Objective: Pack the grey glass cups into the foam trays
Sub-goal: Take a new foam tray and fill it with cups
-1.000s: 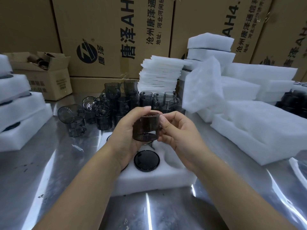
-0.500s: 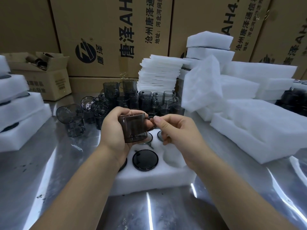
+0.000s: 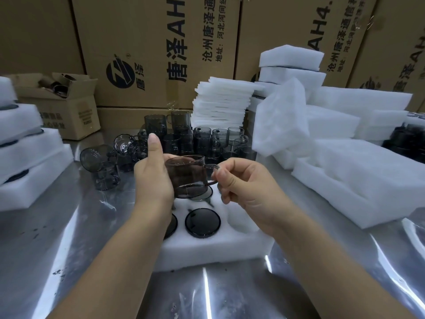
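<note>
Printed cardboard cartons back a glossy steel tabletop.

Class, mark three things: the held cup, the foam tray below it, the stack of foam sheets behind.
Cup (image 3: 187, 178): head view, on its glass side.
Tray (image 3: 207, 249): head view, on its front wall.
Sheets (image 3: 220, 104): head view, on the stack's front edges.

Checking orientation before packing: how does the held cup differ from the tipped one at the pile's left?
The held cup is upright over the foam tray; the tipped cup lies sideways atop another cup. The left hand grips the held cup, right hand pinches its handle; the tipped cup is untouched. Both are grey glass.
</note>
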